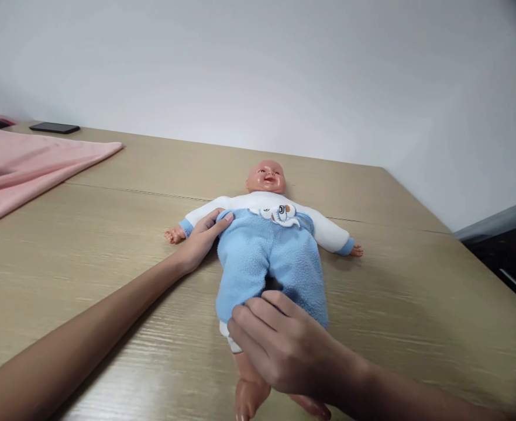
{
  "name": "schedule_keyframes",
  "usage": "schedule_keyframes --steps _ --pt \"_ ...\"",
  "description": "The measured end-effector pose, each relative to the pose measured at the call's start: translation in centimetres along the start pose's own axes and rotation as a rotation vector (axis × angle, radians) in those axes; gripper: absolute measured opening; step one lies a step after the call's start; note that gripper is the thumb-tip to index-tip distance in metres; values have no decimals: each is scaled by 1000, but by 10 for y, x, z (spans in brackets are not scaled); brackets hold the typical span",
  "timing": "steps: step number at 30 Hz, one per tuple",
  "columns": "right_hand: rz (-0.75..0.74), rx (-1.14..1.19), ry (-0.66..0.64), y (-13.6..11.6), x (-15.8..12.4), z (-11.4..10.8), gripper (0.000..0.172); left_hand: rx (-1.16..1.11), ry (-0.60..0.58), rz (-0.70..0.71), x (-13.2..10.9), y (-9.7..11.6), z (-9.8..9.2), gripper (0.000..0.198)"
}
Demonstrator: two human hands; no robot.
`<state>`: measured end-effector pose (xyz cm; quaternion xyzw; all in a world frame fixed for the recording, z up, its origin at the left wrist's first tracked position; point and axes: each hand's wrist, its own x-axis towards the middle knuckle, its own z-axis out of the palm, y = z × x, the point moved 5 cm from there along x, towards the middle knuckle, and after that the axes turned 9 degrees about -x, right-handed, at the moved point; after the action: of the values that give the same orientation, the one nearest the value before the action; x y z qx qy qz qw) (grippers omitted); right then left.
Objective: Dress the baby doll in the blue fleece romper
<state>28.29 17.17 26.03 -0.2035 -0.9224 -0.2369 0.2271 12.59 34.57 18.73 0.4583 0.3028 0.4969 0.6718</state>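
A baby doll point(265, 177) lies on its back on the wooden table, head away from me, arms spread out. It wears a white long-sleeved top point(333, 234) with blue cuffs and light blue fleece trousers point(244, 251) with an animal face at the waist. My left hand point(203, 238) grips the waist edge of the trousers on the left side, thumb on top of the cloth. Lower down, my right hand point(291, 345) is closed at the hem of the left trouser leg, with its fingertips partly hidden. White cloth and the doll's bare feet show below the hems.
A pink cloth point(34, 161) is spread at the left of the table point(161, 327). Behind it lies a black phone point(55, 127) near the wall. A dark object point(504, 257) stands beyond the table's right edge.
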Motion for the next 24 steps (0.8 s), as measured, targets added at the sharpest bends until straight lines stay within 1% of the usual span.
schedule_keyframes --steps 2,4,6,8,12,16,18,22,24 --pt "45 14 -48 0 0 3 32 11 -2 -1 0 0 0 34" --pt "65 67 -64 -1 -1 3 37 22 -6 1 0 0 0 35" --pt "74 145 -46 -3 -3 1 43 44 -4 3 0 1 0 37" --pt "79 229 -21 -5 -5 -3 45 77 4 5 0 2 -1 39" --pt "94 322 -33 -7 -13 -7 38 121 10 3 1 2 -1 43" --pt "109 379 -48 -4 -22 -10 39 135 19 25 2 3 -4 45" --pt "108 394 -68 -3 -25 -10 36 141 17 31 2 3 -4 45" --pt "145 342 -114 -4 -25 -8 20 143 -10 33 2 2 -4 43" --pt "207 346 -118 -3 -23 -11 12 150 -7 36 3 1 -3 41"
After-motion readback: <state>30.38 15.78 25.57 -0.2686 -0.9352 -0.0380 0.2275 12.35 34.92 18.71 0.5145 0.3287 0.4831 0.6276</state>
